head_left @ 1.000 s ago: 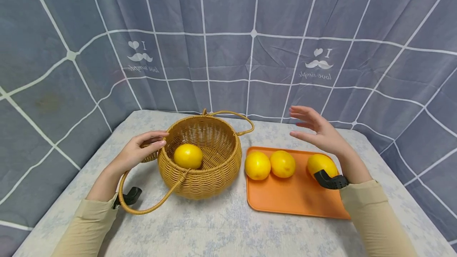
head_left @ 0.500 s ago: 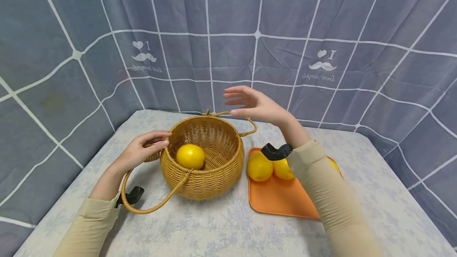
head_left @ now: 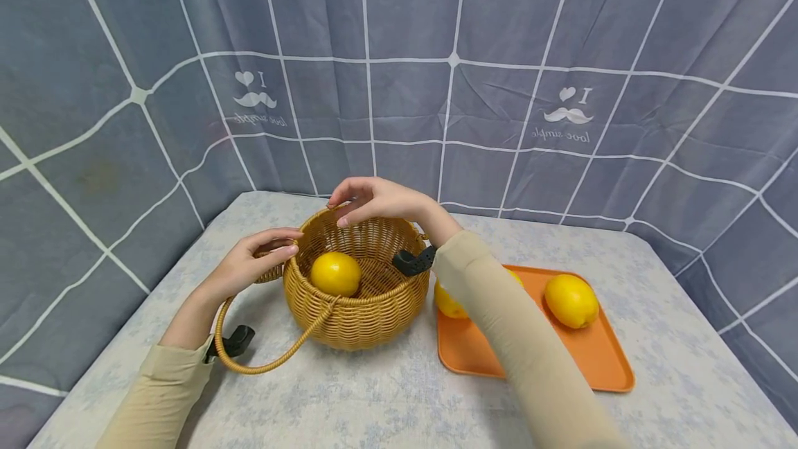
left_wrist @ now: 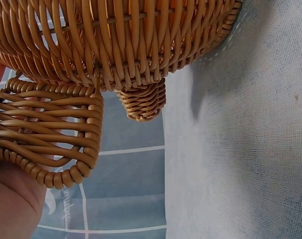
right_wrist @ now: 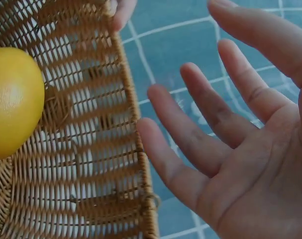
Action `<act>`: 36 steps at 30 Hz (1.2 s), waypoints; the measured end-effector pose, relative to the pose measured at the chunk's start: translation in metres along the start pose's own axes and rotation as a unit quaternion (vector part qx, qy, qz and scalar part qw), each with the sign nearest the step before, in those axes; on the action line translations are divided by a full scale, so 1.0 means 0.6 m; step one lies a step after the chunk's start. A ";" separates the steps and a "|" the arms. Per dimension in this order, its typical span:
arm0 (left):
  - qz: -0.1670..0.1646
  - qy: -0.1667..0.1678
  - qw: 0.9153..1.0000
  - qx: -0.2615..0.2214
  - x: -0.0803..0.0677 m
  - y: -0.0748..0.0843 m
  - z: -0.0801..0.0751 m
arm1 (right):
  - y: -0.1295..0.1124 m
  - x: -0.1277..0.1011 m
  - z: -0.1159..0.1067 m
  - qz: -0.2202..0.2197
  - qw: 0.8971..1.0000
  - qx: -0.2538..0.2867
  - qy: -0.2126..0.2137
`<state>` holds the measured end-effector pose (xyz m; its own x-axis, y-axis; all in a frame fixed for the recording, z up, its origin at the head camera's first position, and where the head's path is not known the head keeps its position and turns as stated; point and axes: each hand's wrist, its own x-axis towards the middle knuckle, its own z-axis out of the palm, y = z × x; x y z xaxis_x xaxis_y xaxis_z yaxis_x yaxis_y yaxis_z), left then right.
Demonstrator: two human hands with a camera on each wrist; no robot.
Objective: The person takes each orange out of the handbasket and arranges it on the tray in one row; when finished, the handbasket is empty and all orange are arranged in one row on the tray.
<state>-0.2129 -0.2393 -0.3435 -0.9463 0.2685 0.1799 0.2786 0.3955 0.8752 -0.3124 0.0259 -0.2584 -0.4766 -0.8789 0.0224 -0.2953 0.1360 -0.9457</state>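
A round wicker basket [head_left: 355, 321] stands on the cloth, one yellow lemon [head_left: 336, 274] inside it. My left hand [head_left: 246, 265] grips the basket's left side, thumb and fingertips at the rim; in the left wrist view a flat wicker flap [left_wrist: 46, 132] lies against the palm. Above the basket's far rim is my right hand [head_left: 377, 201], fingers spread and loosely bent. Nothing lies in that palm in the right wrist view. On the orange tray [head_left: 470, 352], one lemon [head_left: 571, 301] is at the right; another lemon [head_left: 449, 303] is partly covered by the right sleeve.
A thin wicker handle [head_left: 268, 366] loops down from the basket's front left, beside the left wrist. The right sleeve [head_left: 517, 331] crosses over the tray. A grey-blue curtain [head_left: 405, 102] with white lines hangs behind the table.
My right hand has swept left from above the tray to the basket's far rim, dipping at the end. My left hand stays at the basket's left side. The lemons have not moved.
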 end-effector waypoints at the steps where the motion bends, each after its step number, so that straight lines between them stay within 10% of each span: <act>1: 0.000 0.000 1.000 0.000 0.000 0.000 0.000 | 0.004 0.005 0.001 0.006 1.000 0.002 -0.008; 22: -0.010 -0.004 1.000 0.003 0.001 0.002 0.000 | 0.083 0.062 0.023 0.030 0.984 -0.136 -0.113; 36: -0.006 -0.006 1.000 0.009 0.000 0.000 -0.001 | 0.086 0.059 0.029 0.070 0.940 -0.252 -0.219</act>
<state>-0.2129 -0.2397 -0.3436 -0.9476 0.2741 0.1642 0.2705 0.4146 0.8688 -0.3299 -0.0063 -0.3122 -0.1865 -0.9254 -0.3300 -0.6628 0.3665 -0.6530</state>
